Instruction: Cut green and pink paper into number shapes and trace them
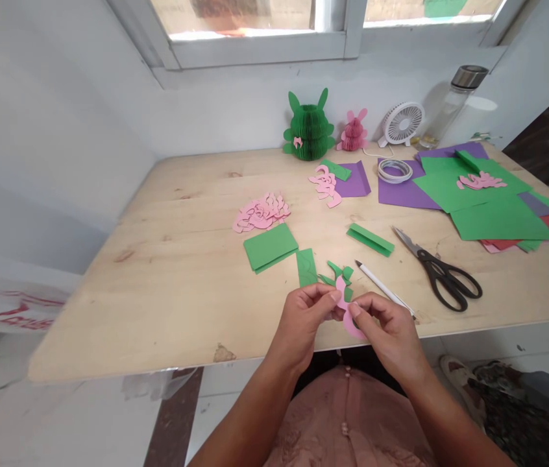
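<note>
Pink cutout — both hands, near table edge, room leftward

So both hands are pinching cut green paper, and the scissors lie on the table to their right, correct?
Not quite: the head view shows that the cut paper is pink, not green. The left hand and right hand do pinch it, and the scissors do lie on the table to their right.

The bare left forearm and right forearm slant inward in front of the torso, with the left grip and right grip close together. Each closes in a pinch, fingers curled, the 2 thumbs angled toward each other, their tips near.
</note>
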{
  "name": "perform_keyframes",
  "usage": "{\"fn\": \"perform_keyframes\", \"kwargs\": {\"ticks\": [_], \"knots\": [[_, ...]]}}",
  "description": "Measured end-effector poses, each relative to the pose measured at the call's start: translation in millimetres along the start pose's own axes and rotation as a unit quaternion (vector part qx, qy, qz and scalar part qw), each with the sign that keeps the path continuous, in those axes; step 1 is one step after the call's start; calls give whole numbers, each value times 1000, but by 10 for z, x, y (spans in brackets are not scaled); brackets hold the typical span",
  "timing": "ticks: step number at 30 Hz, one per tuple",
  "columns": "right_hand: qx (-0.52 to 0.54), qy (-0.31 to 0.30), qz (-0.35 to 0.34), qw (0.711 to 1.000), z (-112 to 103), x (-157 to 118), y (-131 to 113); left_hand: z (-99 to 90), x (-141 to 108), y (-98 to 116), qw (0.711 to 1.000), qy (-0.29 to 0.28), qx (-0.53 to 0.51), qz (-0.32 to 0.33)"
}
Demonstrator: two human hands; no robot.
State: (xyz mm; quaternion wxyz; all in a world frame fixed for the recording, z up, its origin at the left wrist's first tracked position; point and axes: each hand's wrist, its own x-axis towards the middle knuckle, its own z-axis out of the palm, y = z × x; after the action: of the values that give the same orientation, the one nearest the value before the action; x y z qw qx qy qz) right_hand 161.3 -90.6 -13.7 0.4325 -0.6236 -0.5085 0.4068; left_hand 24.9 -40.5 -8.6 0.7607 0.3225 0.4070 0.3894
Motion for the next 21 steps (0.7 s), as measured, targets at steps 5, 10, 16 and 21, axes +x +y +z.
{"fn": "perform_keyframes", "kwargs": {"ticks": [5, 10, 16, 21], "knots": [[-10, -4, 3, 1000, -7, -7, -45, -4, -13, -2, 1000, -1, 3, 7], [-40, 63, -26, 997, -45, 23, -109, 0, -52, -1, 998, 12, 51, 26], [-53, 60, -51, 995, -20, 95, -215, 47, -89, 21, 995, 5, 99, 29], [-47, 49, -42, 997, -9, 112, -191, 65, -90, 18, 995, -7, 94, 34]]}}
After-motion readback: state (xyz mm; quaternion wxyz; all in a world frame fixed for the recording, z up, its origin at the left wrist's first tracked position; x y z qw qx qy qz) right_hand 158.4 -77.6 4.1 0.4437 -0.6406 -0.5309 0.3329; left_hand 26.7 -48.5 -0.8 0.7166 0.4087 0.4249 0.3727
